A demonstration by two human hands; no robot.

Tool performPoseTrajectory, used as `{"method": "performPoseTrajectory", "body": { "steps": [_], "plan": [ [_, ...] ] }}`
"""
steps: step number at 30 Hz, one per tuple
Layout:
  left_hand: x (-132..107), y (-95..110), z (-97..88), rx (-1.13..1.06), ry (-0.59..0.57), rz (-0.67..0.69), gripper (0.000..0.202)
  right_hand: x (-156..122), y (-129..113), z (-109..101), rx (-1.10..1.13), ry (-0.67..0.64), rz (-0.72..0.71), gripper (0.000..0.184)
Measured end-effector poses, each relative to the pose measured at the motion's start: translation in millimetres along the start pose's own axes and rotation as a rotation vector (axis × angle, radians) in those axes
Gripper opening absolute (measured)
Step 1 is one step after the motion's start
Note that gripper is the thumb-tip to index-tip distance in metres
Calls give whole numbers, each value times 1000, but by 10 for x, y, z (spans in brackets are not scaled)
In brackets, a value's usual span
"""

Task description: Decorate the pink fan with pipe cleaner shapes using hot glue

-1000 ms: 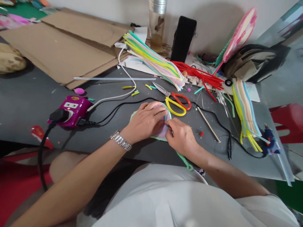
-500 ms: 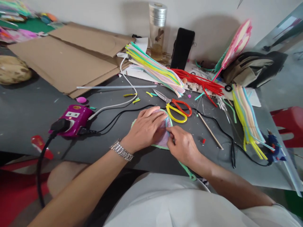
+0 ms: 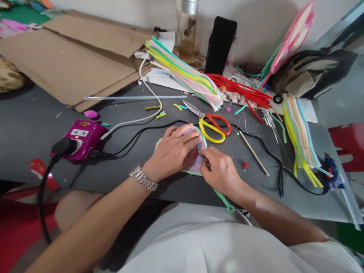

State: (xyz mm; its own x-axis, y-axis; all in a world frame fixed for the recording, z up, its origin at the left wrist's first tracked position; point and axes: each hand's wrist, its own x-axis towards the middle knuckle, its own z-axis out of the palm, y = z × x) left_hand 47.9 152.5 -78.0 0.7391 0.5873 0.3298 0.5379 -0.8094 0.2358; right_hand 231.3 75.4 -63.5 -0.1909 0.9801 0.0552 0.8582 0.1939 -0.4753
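Left hand [image 3: 172, 153] still on lilac disc [image 3: 195, 163], right hand [image 3: 219, 170] at green rim [image 3: 191, 172]

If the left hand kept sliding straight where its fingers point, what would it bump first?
The left hand would first reach the green rim of the round pale purple piece it rests on; after that, probably the yellow plastic scissor handle, though depth is unclear.

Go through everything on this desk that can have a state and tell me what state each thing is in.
Left hand, lying flat on the sheet.
Right hand, fingertips at the sheet's edge.
Lilac round sheet with green rim, flat, partly covered.
Red-and-yellow-handled scissors, lying flat, blades closed.
Magenta plastic box, black plug inserted.
Clear metal-capped bottle, upright, amber liquid inside.
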Motion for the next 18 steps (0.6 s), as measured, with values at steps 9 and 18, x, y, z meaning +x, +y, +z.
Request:
{"method": "performPoseTrajectory", "body": {
  "steps": [9,18],
  "plan": [
    [19,-83,-13,-46,-57,11,30,42,-5,-93,-172,-111,-43,34],
    [84,-101,-79,-51,-88,53,31,90,-86,-184,-448,-252,-125,28]
  ]
}}
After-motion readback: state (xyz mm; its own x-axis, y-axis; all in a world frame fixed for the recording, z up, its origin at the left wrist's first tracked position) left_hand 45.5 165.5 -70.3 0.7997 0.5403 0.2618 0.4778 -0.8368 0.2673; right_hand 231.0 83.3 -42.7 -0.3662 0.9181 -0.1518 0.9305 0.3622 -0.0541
